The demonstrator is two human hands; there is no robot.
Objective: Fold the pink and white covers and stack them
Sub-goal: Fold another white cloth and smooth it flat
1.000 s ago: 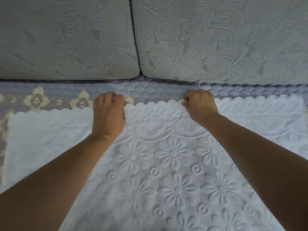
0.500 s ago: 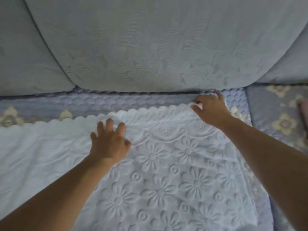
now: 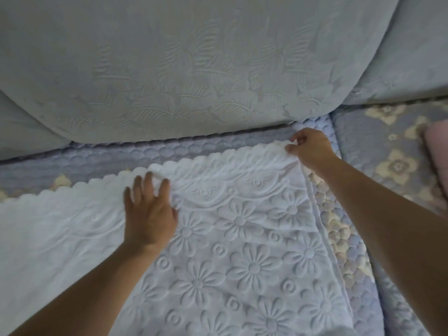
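Single head cam, wide-angle, looking fwd and steeply down, close over sofa seat [image 3: 218,151] toward back cushion [image 3: 194,69].

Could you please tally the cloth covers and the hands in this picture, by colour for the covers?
White cover: 1, spread on the sofa seat, with the left hand flat on it and the right hand pinching its far corner.
Pink cover: 1, only an edge shows at the right.
Hands: 2.
Total: 4.
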